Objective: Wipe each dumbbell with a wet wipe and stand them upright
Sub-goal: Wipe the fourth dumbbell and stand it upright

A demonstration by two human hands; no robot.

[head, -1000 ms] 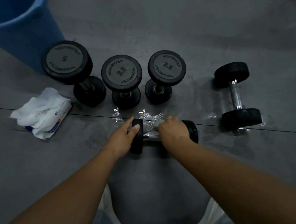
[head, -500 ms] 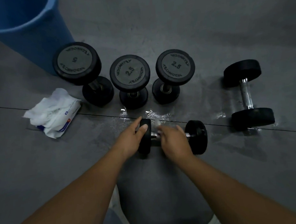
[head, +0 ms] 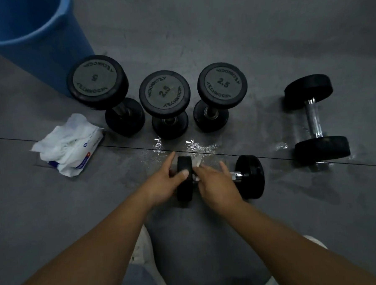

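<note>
Wet grey floor (head: 252, 215): my left hand (head: 163, 183) grips the near dumbbell (head: 251, 176) by its left head; my right hand (head: 217, 184), clutching the wet wipe (head: 195, 162), has slid left along the handle, wiping unfinished.

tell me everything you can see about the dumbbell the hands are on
The dumbbell lies on its side across the grey floor, nearest the person. It has two round black heads, rubber by the look, joined by a shiny metal handle, mostly hidden. The left hand grips the left head, thumb over its rim; the right hand holds a white wipe against the handle. Just beyond it the floor shows wet patches.
</note>
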